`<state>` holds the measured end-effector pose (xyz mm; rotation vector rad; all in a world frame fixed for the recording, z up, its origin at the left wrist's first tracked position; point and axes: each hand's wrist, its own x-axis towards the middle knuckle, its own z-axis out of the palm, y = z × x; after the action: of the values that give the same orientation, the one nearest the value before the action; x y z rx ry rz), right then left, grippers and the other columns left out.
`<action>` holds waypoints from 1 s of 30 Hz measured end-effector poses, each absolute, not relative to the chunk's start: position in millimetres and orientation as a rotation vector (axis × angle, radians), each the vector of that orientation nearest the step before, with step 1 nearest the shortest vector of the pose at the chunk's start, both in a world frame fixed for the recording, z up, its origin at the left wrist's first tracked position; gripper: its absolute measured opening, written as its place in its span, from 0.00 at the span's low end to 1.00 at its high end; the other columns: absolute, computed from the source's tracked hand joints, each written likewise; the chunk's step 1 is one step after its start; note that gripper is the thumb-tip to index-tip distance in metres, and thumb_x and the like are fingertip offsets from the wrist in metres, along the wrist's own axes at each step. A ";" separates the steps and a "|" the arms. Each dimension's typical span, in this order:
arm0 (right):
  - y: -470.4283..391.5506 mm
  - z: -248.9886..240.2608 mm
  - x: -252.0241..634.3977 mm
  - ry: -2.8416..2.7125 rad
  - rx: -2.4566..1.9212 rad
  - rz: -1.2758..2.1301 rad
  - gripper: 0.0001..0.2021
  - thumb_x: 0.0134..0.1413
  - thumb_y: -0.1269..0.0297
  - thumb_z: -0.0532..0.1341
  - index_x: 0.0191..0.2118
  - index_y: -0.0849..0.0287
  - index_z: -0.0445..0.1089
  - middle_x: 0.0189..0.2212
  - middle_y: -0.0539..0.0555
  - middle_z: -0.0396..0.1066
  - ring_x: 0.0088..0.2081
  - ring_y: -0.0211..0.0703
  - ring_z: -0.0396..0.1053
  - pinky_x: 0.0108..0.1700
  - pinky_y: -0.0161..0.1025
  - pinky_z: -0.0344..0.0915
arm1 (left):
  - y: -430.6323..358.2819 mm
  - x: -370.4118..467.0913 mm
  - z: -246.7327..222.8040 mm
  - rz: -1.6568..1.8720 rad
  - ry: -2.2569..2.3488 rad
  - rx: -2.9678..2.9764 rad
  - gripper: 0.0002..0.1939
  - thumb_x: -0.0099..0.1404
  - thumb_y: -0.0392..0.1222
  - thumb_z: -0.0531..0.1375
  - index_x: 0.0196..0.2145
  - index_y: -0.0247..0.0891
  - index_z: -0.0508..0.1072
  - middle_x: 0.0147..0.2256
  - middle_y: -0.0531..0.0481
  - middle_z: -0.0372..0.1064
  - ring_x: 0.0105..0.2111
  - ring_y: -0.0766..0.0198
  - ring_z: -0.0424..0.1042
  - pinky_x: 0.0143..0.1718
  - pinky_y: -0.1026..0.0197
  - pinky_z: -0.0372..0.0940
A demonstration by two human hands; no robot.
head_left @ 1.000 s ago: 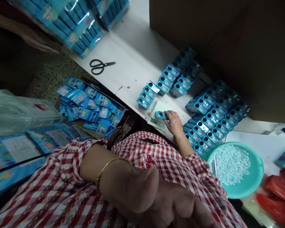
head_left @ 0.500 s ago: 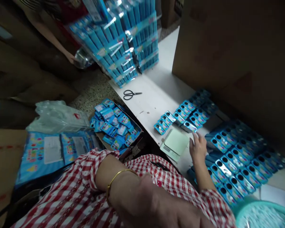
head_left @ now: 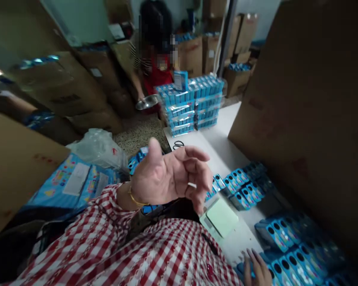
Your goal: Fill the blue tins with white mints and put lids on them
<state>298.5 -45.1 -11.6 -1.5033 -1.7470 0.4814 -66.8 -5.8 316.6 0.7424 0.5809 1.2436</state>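
Note:
My left hand [head_left: 173,178] is raised in front of me, palm showing, thumb apart and fingers loosely bent, with nothing in it. A ring and a gold bracelet [head_left: 137,200] are on it. It hides part of the black scissors [head_left: 178,144] and the open carton of small blue boxes. At the lower right, my right hand [head_left: 256,270] has its fingers stretched out beside the rows of small blue boxes [head_left: 289,264]; whether it touches them I cannot tell. Between the hands lies a pale green scale [head_left: 222,217] on the white table [head_left: 201,143], near more upright blue boxes [head_left: 237,178].
Stacked, plastic-wrapped blue packs [head_left: 193,105] stand at the table's far end. Behind them a person in a red apron [head_left: 156,75] holds a metal bowl [head_left: 147,102]. A large cardboard carton [head_left: 301,91] walls the right side. At left are blue packs [head_left: 74,178] and a plastic bag [head_left: 100,153].
My left hand has risen and turned palm out from low in front of my body. My right hand has come back from beside the scale toward me. The view has tilted up, showing the co-worker.

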 end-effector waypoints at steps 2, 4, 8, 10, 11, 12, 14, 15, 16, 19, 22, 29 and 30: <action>-11.9 10.6 267.9 -1.843 -1.349 0.387 0.14 0.49 0.53 0.58 0.43 0.35 0.71 0.40 0.59 0.74 0.41 0.66 0.72 0.40 0.68 0.70 | -18.6 -75.3 324.6 1.429 0.735 0.744 0.34 0.60 0.69 0.45 0.44 0.39 0.72 0.31 0.42 0.72 0.33 0.54 0.73 0.34 0.52 0.69; 13.6 36.9 238.1 -1.972 -1.166 0.388 0.15 0.53 0.57 0.56 0.47 0.40 0.70 0.43 0.58 0.73 0.43 0.62 0.73 0.38 0.62 0.73 | -33.7 -85.5 326.3 1.617 0.823 0.710 0.28 0.63 0.64 0.47 0.42 0.39 0.71 0.32 0.43 0.72 0.34 0.56 0.73 0.37 0.52 0.69; 37.4 88.1 191.3 -2.153 -0.719 0.483 0.15 0.56 0.61 0.55 0.48 0.42 0.70 0.43 0.55 0.73 0.42 0.56 0.74 0.36 0.53 0.76 | -54.0 -111.8 305.9 2.037 0.881 0.560 0.17 0.65 0.54 0.52 0.40 0.39 0.71 0.35 0.46 0.71 0.34 0.62 0.72 0.39 0.56 0.68; 34.9 114.4 172.6 -2.206 -0.523 0.551 0.15 0.57 0.64 0.55 0.49 0.43 0.70 0.42 0.55 0.74 0.41 0.53 0.74 0.37 0.50 0.76 | -51.0 -124.4 281.5 2.214 0.892 0.449 0.14 0.64 0.51 0.54 0.39 0.39 0.70 0.35 0.48 0.70 0.34 0.65 0.71 0.39 0.58 0.67; 30.0 128.4 164.0 -2.239 -0.426 0.591 0.16 0.57 0.66 0.55 0.49 0.44 0.70 0.41 0.54 0.74 0.42 0.51 0.74 0.38 0.49 0.76 | -45.4 -128.7 265.9 2.270 0.928 0.382 0.13 0.64 0.50 0.54 0.38 0.38 0.69 0.34 0.48 0.70 0.33 0.66 0.70 0.39 0.59 0.67; 23.1 142.8 155.7 -2.279 -0.324 0.629 0.17 0.57 0.68 0.55 0.50 0.44 0.69 0.42 0.54 0.74 0.43 0.50 0.74 0.40 0.48 0.75 | -37.2 -131.1 248.5 2.280 0.996 0.313 0.12 0.63 0.49 0.55 0.38 0.38 0.68 0.34 0.49 0.69 0.32 0.67 0.70 0.38 0.59 0.67; 6.0 171.3 140.4 -2.374 -0.095 0.692 0.19 0.57 0.70 0.56 0.52 0.45 0.67 0.45 0.53 0.73 0.46 0.47 0.72 0.46 0.46 0.73 | -15.6 -128.9 212.2 2.208 1.252 0.202 0.11 0.61 0.48 0.57 0.38 0.39 0.67 0.34 0.50 0.68 0.32 0.67 0.68 0.38 0.59 0.66; -2.7 183.9 133.8 -2.405 -0.013 0.731 0.20 0.57 0.71 0.56 0.53 0.45 0.66 0.46 0.53 0.72 0.48 0.46 0.71 0.48 0.45 0.72 | -3.4 -125.0 195.4 2.126 1.436 0.224 0.10 0.60 0.46 0.58 0.39 0.40 0.67 0.34 0.49 0.68 0.33 0.66 0.68 0.38 0.59 0.66; -10.7 194.5 128.2 -2.426 0.040 0.767 0.20 0.57 0.71 0.56 0.54 0.46 0.66 0.47 0.53 0.72 0.49 0.45 0.70 0.49 0.45 0.71 | 8.7 -120.4 181.0 1.996 1.617 0.324 0.10 0.58 0.43 0.60 0.38 0.39 0.68 0.35 0.48 0.68 0.35 0.64 0.68 0.39 0.59 0.65; -26.5 207.5 122.1 -2.456 0.054 0.850 0.18 0.58 0.69 0.55 0.54 0.49 0.66 0.48 0.55 0.71 0.50 0.43 0.69 0.50 0.43 0.70 | 39.6 -112.5 158.5 1.469 1.951 0.906 0.07 0.52 0.36 0.63 0.32 0.37 0.71 0.36 0.45 0.70 0.41 0.58 0.68 0.44 0.58 0.62; -29.3 188.4 137.3 -2.437 -0.121 0.858 0.15 0.59 0.67 0.55 0.51 0.51 0.69 0.46 0.55 0.72 0.47 0.44 0.71 0.47 0.42 0.71 | 56.0 -120.3 162.0 0.984 1.988 1.417 0.04 0.48 0.34 0.63 0.25 0.37 0.73 0.33 0.45 0.72 0.42 0.55 0.68 0.48 0.59 0.58; -39.2 73.1 216.4 -1.962 -1.042 0.758 0.11 0.59 0.64 0.54 0.41 0.57 0.73 0.38 0.56 0.75 0.41 0.45 0.74 0.44 0.42 0.72 | 29.0 -101.5 115.4 0.702 1.762 1.712 0.09 0.55 0.45 0.59 0.30 0.39 0.76 0.30 0.47 0.74 0.33 0.58 0.70 0.40 0.60 0.62; -46.4 56.3 227.6 -1.861 -1.193 0.695 0.11 0.59 0.63 0.54 0.40 0.58 0.73 0.37 0.57 0.75 0.40 0.46 0.74 0.43 0.43 0.72 | 19.8 -96.7 100.6 0.629 1.656 1.710 0.11 0.56 0.47 0.59 0.31 0.40 0.76 0.30 0.48 0.75 0.31 0.58 0.70 0.38 0.60 0.62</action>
<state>227.6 -46.4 56.3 -1.1932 -1.8609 0.6951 -96.7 19.8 100.6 1.7096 1.6561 0.6293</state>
